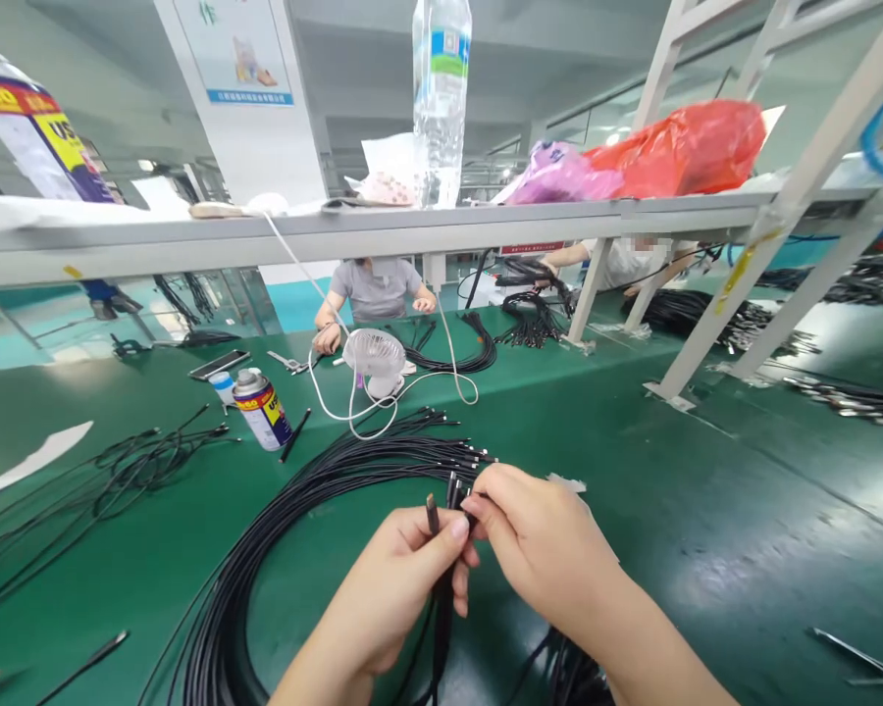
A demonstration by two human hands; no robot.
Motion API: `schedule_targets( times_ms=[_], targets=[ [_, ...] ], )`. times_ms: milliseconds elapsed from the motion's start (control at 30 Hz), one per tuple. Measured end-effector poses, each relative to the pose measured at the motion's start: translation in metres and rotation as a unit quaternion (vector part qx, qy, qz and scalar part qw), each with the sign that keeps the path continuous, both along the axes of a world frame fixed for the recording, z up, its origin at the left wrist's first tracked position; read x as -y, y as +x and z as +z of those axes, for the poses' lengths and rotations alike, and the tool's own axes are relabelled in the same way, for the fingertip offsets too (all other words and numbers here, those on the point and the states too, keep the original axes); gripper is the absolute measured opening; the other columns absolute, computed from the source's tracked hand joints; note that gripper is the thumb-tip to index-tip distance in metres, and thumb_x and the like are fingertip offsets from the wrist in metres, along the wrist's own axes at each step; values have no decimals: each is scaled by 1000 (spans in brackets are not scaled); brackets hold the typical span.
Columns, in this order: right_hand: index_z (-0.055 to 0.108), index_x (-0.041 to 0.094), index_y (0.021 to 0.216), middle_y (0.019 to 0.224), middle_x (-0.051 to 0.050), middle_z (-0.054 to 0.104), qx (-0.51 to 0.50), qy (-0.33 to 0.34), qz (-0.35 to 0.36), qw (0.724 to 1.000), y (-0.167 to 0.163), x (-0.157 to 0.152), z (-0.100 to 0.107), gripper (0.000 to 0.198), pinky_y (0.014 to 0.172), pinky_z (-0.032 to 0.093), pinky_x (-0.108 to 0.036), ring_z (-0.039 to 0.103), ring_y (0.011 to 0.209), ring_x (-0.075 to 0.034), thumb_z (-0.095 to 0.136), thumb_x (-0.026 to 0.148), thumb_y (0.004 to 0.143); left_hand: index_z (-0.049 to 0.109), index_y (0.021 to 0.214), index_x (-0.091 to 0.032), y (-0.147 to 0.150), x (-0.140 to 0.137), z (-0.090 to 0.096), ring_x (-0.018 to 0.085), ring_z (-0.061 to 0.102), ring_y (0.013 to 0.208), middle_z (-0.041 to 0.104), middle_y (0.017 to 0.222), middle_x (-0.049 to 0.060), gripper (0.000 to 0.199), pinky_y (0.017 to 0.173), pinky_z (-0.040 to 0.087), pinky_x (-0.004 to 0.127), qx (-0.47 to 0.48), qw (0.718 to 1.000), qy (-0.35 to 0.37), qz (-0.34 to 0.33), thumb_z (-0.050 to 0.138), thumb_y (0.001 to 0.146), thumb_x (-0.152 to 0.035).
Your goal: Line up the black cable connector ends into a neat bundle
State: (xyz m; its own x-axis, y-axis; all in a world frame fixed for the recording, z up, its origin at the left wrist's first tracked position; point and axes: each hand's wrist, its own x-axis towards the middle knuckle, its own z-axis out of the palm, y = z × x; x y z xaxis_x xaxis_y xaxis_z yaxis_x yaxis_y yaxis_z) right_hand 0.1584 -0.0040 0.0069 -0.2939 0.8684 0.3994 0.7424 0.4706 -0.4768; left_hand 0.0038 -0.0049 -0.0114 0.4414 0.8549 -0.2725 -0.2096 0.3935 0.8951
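My left hand is closed around several black cables, whose plug ends stick up above the fist. One plug stands apart, between thumb and forefinger. Right against it, my right hand pinches at the plug ends of the same cables with thumb and forefinger; the fingertips hide just what part is gripped. Behind my hands a large curved bundle of black cables lies on the green table, its connector ends pointing right. More black cables lie below my right forearm.
A spray can, a white fan with its cord and loose cables lie to the left and ahead. Tweezers rest at the lower right. A shelf crosses above, carrying a bottle. Two people sit across the table.
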Motion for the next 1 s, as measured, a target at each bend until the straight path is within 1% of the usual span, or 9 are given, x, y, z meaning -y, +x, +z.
schedule_targets(
  times_ms=[133, 233, 400, 467, 533, 700, 800, 900, 1000],
  targets=[
    [48, 18, 69, 64, 3, 55, 22, 36, -5, 999, -2, 1, -2, 25, 52, 30, -24, 49, 54, -11, 41, 15, 93, 62, 69, -11, 0, -1, 2, 8, 46, 49, 54, 64, 2, 40, 47, 40, 22, 15, 1000, -18, 13, 74, 69, -49],
    [48, 18, 68, 63, 2, 55, 5, 48, -13, 999, 0, 0, 1, 26, 51, 32, -23, 49, 54, -11, 40, 16, 93, 65, 72, -10, 1, -2, 2, 8, 44, 51, 53, 64, 2, 40, 46, 39, 21, 29, 999, -30, 24, 78, 66, -47],
    [52, 19, 81, 73, 0, 58, -47, 2, -37, 998, 6, 3, 8, 20, 55, 38, -22, 53, 61, -12, 39, 19, 95, 65, 76, -9, 0, -4, 0, 7, 43, 51, 52, 62, 1, 41, 45, 40, 20, 27, 998, -29, 52, 83, 61, -43],
    [51, 19, 87, 76, 0, 58, -43, -20, -43, 998, 7, 6, 8, 18, 54, 38, -22, 53, 61, -12, 36, 20, 97, 64, 73, -10, 0, -5, -1, 8, 43, 50, 49, 57, -1, 39, 44, 41, 20, 17, 997, -18, 73, 84, 59, -41],
    [51, 19, 88, 75, 0, 57, -13, -18, -39, 999, 5, 9, 6, 21, 53, 37, -23, 52, 60, -12, 33, 20, 98, 64, 72, -11, 1, -6, -2, 8, 44, 49, 49, 56, -2, 38, 43, 42, 20, 12, 996, -4, 93, 85, 58, -39],
    [55, 17, 88, 76, -2, 58, 78, 76, -4, 994, -4, 12, -3, 23, 58, 37, -26, 55, 68, -15, 34, 11, 94, 65, 72, -12, 1, -6, -2, 8, 46, 50, 53, 62, -1, 34, 42, 44, 19, 15, 990, 20, 139, 85, 56, -34],
    [58, 17, 92, 80, -4, 60, 111, 122, -11, 986, -8, 12, -6, 28, 59, 38, -26, 58, 73, -16, 33, 4, 88, 66, 72, -12, 2, -5, -1, 7, 46, 50, 54, 62, -1, 33, 40, 43, 18, 20, 987, 22, 157, 86, 55, -32],
    [59, 16, 92, 82, -5, 61, 123, 151, -27, 980, -11, 12, -6, 30, 58, 38, -27, 58, 75, -17, 34, 2, 85, 65, 70, -12, 3, -5, -2, 7, 46, 49, 54, 61, -1, 31, 39, 42, 17, 26, 985, 20, 167, 86, 54, -28],
    [61, 15, 91, 80, -5, 62, 121, 162, -36, 979, -13, 11, -7, 29, 60, 40, -27, 59, 76, -17, 34, 3, 86, 64, 68, -11, 4, -6, -3, 7, 46, 48, 54, 61, -2, 29, 39, 44, 17, 29, 985, 24, 168, 85, 55, -26]
  ],
)
